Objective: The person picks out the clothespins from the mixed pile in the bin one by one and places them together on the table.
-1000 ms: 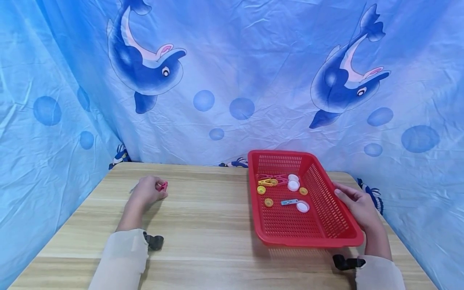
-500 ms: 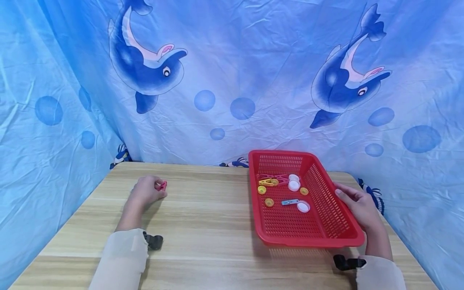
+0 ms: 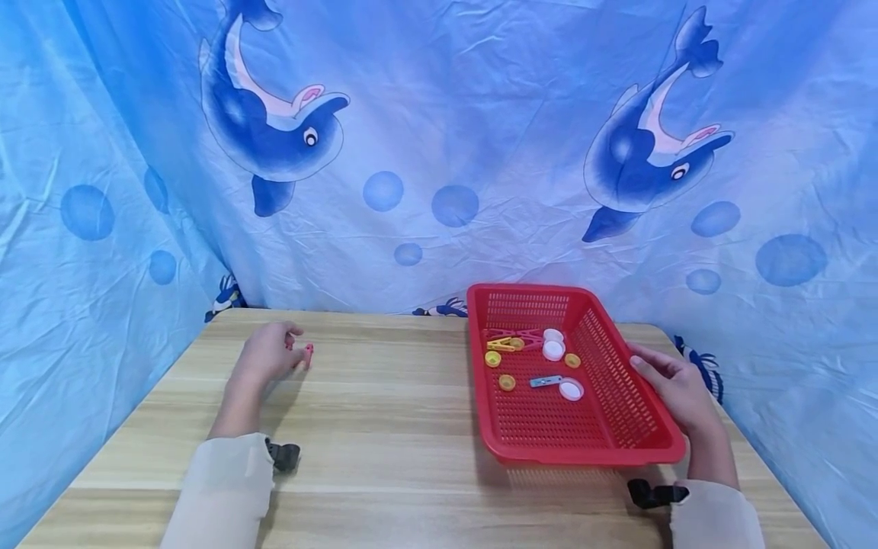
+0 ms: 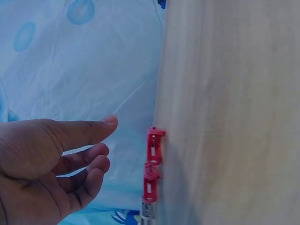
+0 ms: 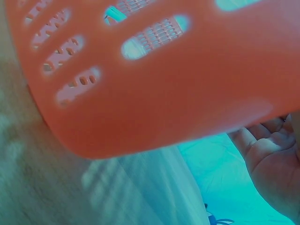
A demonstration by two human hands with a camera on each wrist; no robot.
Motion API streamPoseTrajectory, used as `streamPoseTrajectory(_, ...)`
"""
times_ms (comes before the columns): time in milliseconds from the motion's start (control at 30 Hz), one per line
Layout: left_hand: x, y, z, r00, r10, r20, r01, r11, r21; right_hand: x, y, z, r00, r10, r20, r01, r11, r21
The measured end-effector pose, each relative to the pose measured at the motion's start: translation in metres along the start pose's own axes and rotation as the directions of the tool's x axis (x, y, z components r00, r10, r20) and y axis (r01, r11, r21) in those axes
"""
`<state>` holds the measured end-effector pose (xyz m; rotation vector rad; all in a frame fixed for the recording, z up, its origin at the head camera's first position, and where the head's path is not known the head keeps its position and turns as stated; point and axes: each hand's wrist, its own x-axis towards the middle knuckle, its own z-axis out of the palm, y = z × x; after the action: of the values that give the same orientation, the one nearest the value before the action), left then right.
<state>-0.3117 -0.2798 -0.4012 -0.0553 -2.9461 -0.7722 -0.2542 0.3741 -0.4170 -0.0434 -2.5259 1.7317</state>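
In the head view my left hand [image 3: 264,354] is over the table's left side, thumb and fingers parted, nothing between them. Close beyond its fingertips is a small red clothespin [image 3: 309,355]. The left wrist view has two red clothespins, a first one [image 4: 154,146] and a second one [image 4: 150,183], in a row on the tabletop, with a grey clip [image 4: 147,210] at the row's end. My right hand [image 3: 679,389] grips the right rim of a red plastic basket [image 3: 583,459], thumb over the edge; its fingers are mostly hidden behind the basket wall.
Inside the basket lie pink clothespins [image 3: 528,341], a yellow clothespin [image 3: 499,345], a light blue clothespin [image 3: 545,380], several yellow caps [image 3: 507,383] and white caps [image 3: 571,390]. A blue dolphin-print curtain [image 3: 425,152] encloses the wooden table [image 3: 384,427] at back and sides.
My left fingers have let go of the red clothespin, opened and drawn back slightly to the left; the clothespin stays on the table. The right hand and basket hold still.
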Motion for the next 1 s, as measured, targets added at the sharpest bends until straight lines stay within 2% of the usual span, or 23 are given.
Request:
streamPoseTrajectory(133, 0.001, 0.006, -0.003, 1.000, 0.000, -0.007, 0.000, 1.000, 0.018, 0.000, 0.001, 0.001, 1.000, 0.006, -0.004, -0.006, 1.000, -0.013)
streamPoseTrajectory(267, 0.002, 0.019, -0.005, 1.000, 0.015, -0.006, -0.015, 1.000, 0.014, 0.001, 0.000, 0.002, 1.000, 0.014, -0.011, -0.014, 1.000, -0.018)
streamPoseTrajectory(567, 0.014, 0.062, -0.009, 0.984, 0.174, -0.028, -0.172, 0.983, 0.072, 0.000, 0.000, 0.001, 1.000, 0.006, -0.011, -0.006, 1.000, -0.002)
streamPoseTrajectory(833, 0.024, 0.108, -0.004, 0.947, 0.319, -0.038, -0.310, 0.939, 0.149, 0.001, 0.001, 0.001, 1.000, -0.009, -0.009, 0.009, 1.000, -0.007)
streamPoseTrajectory(1000, 0.026, 0.144, 0.004, 0.913, 0.407, -0.032, -0.393, 0.898, 0.198, 0.002, 0.001, 0.000, 1.000, -0.025, -0.005, 0.025, 1.000, -0.013)
